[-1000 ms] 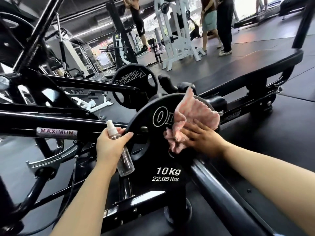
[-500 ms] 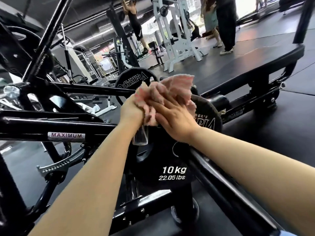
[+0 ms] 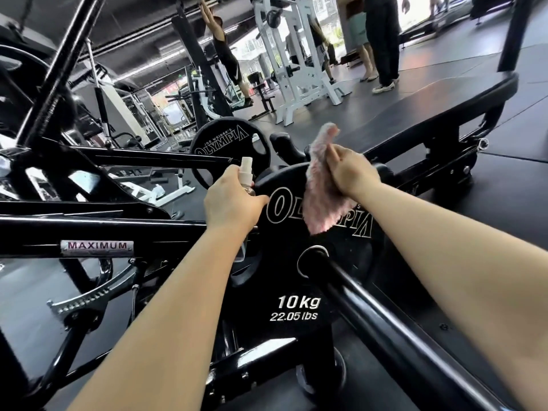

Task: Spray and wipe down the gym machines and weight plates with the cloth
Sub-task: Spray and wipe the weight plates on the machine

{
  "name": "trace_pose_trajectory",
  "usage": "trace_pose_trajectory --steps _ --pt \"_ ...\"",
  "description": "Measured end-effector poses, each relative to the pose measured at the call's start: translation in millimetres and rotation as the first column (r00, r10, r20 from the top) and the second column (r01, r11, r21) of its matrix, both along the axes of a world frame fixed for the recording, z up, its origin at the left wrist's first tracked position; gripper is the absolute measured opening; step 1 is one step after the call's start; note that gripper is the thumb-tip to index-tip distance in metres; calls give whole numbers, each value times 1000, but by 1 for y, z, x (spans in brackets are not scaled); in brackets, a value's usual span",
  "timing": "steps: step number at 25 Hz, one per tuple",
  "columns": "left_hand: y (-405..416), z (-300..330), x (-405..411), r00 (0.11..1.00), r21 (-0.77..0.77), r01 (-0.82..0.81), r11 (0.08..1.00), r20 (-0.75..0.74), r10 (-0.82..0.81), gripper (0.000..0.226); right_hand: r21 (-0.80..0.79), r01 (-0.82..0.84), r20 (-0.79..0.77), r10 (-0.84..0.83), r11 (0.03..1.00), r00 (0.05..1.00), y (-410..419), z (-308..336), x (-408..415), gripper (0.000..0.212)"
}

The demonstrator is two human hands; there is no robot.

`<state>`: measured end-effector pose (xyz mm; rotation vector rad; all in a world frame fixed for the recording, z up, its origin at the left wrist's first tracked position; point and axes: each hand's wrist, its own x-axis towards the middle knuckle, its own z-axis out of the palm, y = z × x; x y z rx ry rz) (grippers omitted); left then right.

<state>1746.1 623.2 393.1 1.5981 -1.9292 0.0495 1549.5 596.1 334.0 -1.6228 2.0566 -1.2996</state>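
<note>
A black 10 kg weight plate [image 3: 299, 280] marked OLYMPIA sits on a thick black bar [image 3: 382, 315] of the machine, straight ahead of me. My right hand [image 3: 351, 173] grips a pink cloth [image 3: 321, 200] that hangs against the upper face of the plate. My left hand [image 3: 234, 200] holds a small clear spray bottle [image 3: 246, 176] with a white nozzle at the plate's upper left edge. A second black plate [image 3: 225, 143] stands behind on the far side.
The black machine frame [image 3: 98, 229] with a MAXIMUM label runs across on the left. A long black padded bench [image 3: 430, 114] lies behind right. A white rack [image 3: 296, 69] and several people stand at the back on dark rubber floor.
My hands, pressed together over the top of the plate half a second ago, have parted. The cloth moved right and down onto the plate's face; the bottle is upright at the left edge.
</note>
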Motion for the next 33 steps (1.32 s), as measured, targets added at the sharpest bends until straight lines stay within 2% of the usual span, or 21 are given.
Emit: trace_pose_trajectory --steps 3,6,8,10,12,13,14,15,18,19,21,22,23,24,25,26,27,28,29,31,33 --pt "-3 1 -1 1000 19 7 1000 -1 -7 44 42 19 271 -30 999 962 0 -17 -23 47" --pt "-4 3 1 1000 44 2 999 -15 -2 42 -197 17 379 60 980 923 12 -21 -9 41" --pt "-3 4 0 1000 57 -6 998 -24 7 39 -368 -70 216 159 927 963 22 -20 22 47" --pt "-3 4 -1 999 36 -33 999 1 33 29 -411 -228 -103 204 883 974 32 -30 49 52" --pt "-3 3 -1 998 2 -56 998 32 56 23 -406 -352 -480 131 843 867 30 -57 54 51" --pt "-3 3 -1 998 -2 -57 998 28 57 26 -398 -398 -639 61 827 767 25 -73 46 49" --pt "-3 3 -2 998 5 -53 999 20 53 29 -394 -420 -735 -5 817 678 21 -84 35 47" --pt "-2 3 -1 999 18 -48 999 12 48 34 -394 -434 -775 -38 810 631 15 -98 23 43" --pt "-2 4 -1 999 49 -33 998 1 33 41 -433 -435 -787 -96 789 610 10 -128 -8 31" --pt "-1 4 -1 999 47 -33 998 2 33 42 -409 -422 -803 -99 809 588 15 -138 -15 27" --pt "-1 4 -2 999 44 -32 999 6 32 43 -303 -430 -854 -42 850 518 27 -161 -30 33" --pt "0 4 -2 999 45 -32 998 6 32 43 -257 -426 -854 3 867 520 35 -170 -36 36" --pt "0 4 -2 999 50 -34 998 6 33 43 -226 -410 -807 66 884 587 43 -176 -37 37" --pt "0 4 -2 999 57 -32 998 2 32 44 -249 -376 -689 109 892 716 51 -175 -34 36" --pt "-1 4 -2 1000 65 -31 997 -2 31 44 -297 -316 -506 132 901 853 57 -166 -26 38" --pt "-2 5 -2 1000 72 -30 997 -6 31 44 -358 -245 -313 131 901 941 60 -150 -15 43" --pt "-2 5 -2 999 75 -33 997 -6 34 44 -420 -216 -189 148 881 971 61 -129 -1 48" --pt "-2 5 -2 999 71 -42 997 -1 42 42 -470 -223 -189 150 854 970 59 -103 15 51" --pt "-2 6 -3 998 61 -55 997 10 54 37 -478 -269 -257 159 836 953 55 -74 32 55" --pt "0 6 -3 997 32 -74 997 29 73 19 -388 -316 -385 159 866 909 39 -29 62 60" --pt "0 6 -3 996 20 -79 997 42 79 14 -341 -237 -422 78 910 903 27 -3 73 58"
